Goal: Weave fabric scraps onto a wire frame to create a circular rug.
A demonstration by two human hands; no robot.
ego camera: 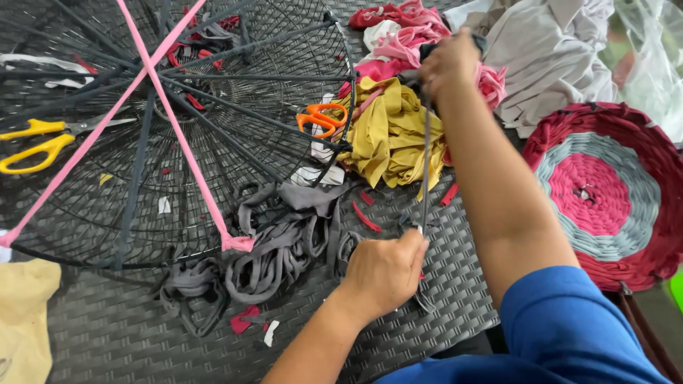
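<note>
Broadly, a dark woven counter point(107, 334) carries everything; across its upper left lies a big round wire frame point(213, 142), strung like spokes with grey and pink fabric strips; off to the right sits a round woven mat point(605, 192) in rings of maroon, grey and pink. Beyond that, a heap of pale grey cloth point(548, 57) and pink scraps fills the far edge, with a crumpled mustard cloth point(388, 135) just beside the frame's rim; a tangle of grey fabric loops point(277, 242) lies in front of the frame, near the person's left hand.

Both hands work one thin grey strip point(425, 171), pulled taut and nearly upright between them; the right hand point(448, 64), on a blue-sleeved arm, has its grip closed on the strip's far end above the mustard cloth; the left hand point(384, 274) has its grip pinched tight on the near end, low over the counter.

Smaller still, yellow-handled scissors point(39, 146) rest on the frame's left side; orange-handled scissors point(321, 119) lie at its right rim.
</note>
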